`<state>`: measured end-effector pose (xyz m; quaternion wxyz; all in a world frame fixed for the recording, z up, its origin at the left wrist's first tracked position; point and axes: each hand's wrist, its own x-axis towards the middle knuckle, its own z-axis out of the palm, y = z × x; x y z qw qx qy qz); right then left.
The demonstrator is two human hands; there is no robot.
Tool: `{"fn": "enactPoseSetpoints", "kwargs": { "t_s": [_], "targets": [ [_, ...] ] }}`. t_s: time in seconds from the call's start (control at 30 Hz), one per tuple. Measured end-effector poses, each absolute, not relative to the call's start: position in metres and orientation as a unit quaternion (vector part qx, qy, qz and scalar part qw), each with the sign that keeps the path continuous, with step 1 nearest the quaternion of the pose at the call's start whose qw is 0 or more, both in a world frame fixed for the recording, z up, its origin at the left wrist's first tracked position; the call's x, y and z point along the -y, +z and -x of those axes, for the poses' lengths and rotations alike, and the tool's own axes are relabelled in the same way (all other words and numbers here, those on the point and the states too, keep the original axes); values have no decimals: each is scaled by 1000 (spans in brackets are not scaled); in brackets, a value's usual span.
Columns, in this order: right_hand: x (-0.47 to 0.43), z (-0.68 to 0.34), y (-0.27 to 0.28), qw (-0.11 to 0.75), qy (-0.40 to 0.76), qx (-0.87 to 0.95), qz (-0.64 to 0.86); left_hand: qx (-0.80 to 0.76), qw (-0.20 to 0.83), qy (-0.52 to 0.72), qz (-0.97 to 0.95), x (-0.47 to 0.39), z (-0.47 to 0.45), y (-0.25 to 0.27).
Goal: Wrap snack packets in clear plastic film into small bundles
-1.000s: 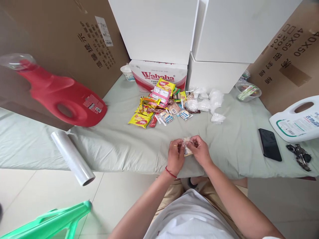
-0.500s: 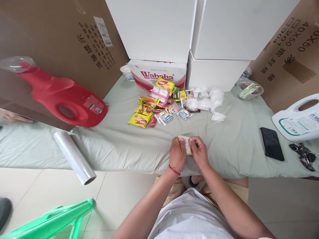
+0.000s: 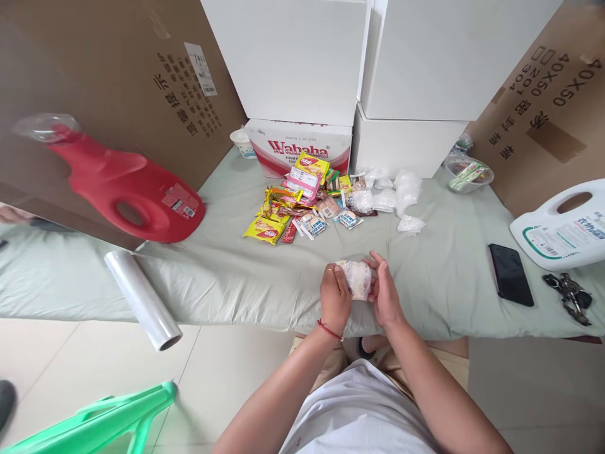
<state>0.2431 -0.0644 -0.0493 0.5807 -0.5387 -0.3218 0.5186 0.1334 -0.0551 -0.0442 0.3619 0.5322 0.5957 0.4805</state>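
The left hand (image 3: 336,293) has its thumb and fingers clamped on the left side of a film-wrapped packet (image 3: 358,280), over the table (image 3: 227,277) near its front edge. The right hand (image 3: 389,296) is loosely spread, fingers at the packet's right side; whether they grip it, I cannot tell. Toward the table's back edge, snacks (image 3: 267,228) lie heaped against a carton (image 3: 265,135), wrapped bundles (image 3: 407,189) beside them. Leftward, a film roll (image 3: 142,299) juts over the front edge; rightward lies a phone (image 3: 510,274).

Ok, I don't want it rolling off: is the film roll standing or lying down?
Lying down: the film roll stretches lengthwise across the cloth, its hollow near end jutting past the edge.
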Motion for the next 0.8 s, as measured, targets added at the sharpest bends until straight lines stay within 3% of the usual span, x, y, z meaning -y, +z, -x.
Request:
{"fn": "enactPoseSetpoints", "kwargs": {
  "t_s": [0.2,0.33,0.47,0.8],
  "targets": [
    [74,-244,-48,528,424,456,578,-524,491,463,-520,63,-132,-32],
    [76,-240,-49,509,375,501,591,-525,503,401,-557,59,-125,-25],
    [78,-236,-53,514,407,475,587,-525,506,390,-563,55,-118,-27],
    [88,-235,-55,564,531,391,497,-428,630,485,-430,63,-123,-31]
  ]
}}
